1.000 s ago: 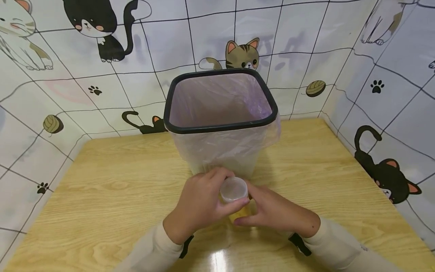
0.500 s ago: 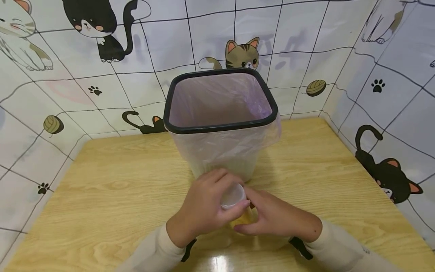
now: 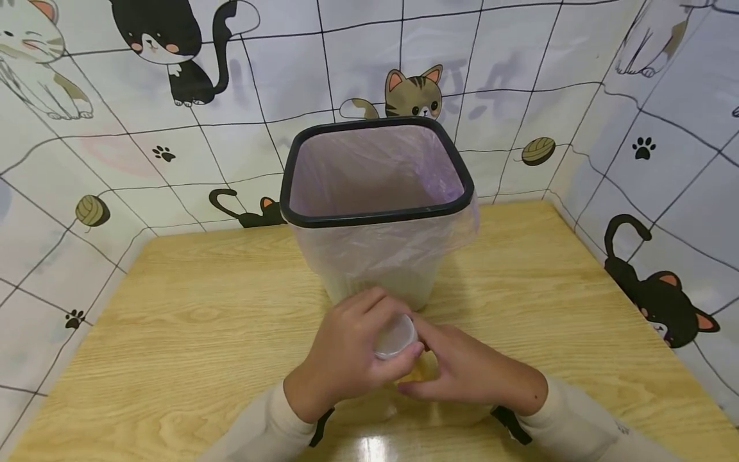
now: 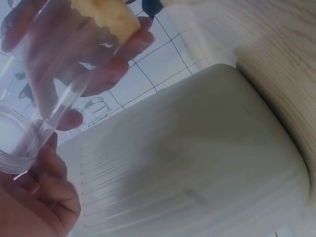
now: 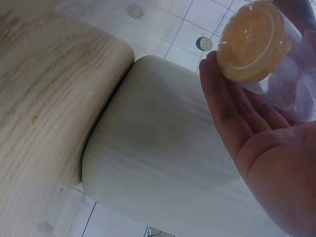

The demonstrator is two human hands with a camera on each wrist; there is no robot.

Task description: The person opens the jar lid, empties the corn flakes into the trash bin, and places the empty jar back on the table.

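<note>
Between both hands is a clear plastic jar (image 4: 74, 74) with a pale, translucent screw lid (image 3: 395, 337). Yellow-orange contents (image 5: 249, 42) sit at its bottom end, seen through the base in the right wrist view. My left hand (image 3: 352, 350) grips the lid from the left, thumb along its near side and fingers over its far side. My right hand (image 3: 462, 366) holds the jar's body from the right, fingers curled around it. The jar stands slightly tilted, low in front of the bin (image 3: 381, 269), above the wooden table (image 3: 219, 333).
The bin has a black rim (image 3: 375, 220) and a thin pinkish liner bag (image 3: 369, 160) folded over its edge. It stands just beyond the hands. A cat-patterned wall covering (image 3: 323, 58) encloses the table at the back and sides.
Both hands have lowered slightly with the jar. The left hand has turned over the lid, so its fingers now cover more of the far edge. The bin has stayed put.
</note>
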